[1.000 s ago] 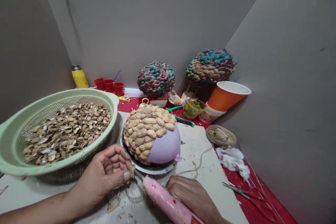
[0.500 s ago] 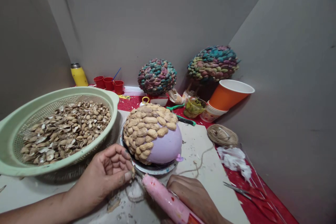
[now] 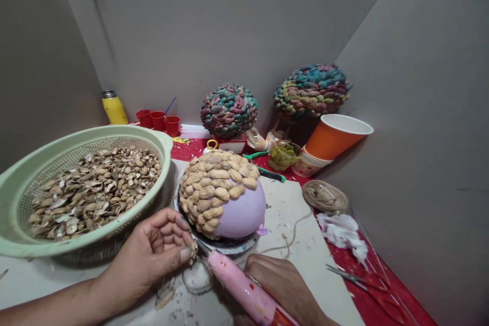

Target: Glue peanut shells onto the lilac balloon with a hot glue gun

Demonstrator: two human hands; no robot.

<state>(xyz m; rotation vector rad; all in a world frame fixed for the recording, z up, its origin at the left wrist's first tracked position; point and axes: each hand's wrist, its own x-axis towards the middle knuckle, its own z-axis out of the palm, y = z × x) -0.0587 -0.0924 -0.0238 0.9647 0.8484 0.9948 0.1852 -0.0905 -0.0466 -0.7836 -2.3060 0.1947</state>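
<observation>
My left hand (image 3: 158, 249) pinches a peanut shell (image 3: 194, 250) between thumb and fingertips, just in front of a round dish. In my right hand (image 3: 284, 285) is a pink glue gun (image 3: 242, 282), its nozzle close to the shell; whether they touch I cannot tell. A lilac balloon (image 3: 242, 214) lies in the dish (image 3: 233, 249), its knot toward the right. Peanut shells (image 3: 219, 183) cover the balloon's top and left side, while the lower right is bare. Left of my hands, a pale green colander (image 3: 166, 153) holds many loose peanut shells (image 3: 99, 188).
Two coloured shell-covered shapes (image 3: 229, 109) stand at the back. Red cups (image 3: 158, 120) and a yellow bottle (image 3: 114, 109) are back left. On the right are an orange cup (image 3: 328, 137), a twine coil (image 3: 324, 197), white plastic (image 3: 342, 234) and scissors (image 3: 359, 280).
The hands, glue gun and balloon stay almost in place. The shell in my left hand is turned slightly, so more of its edge shows. The view has shifted a little.
</observation>
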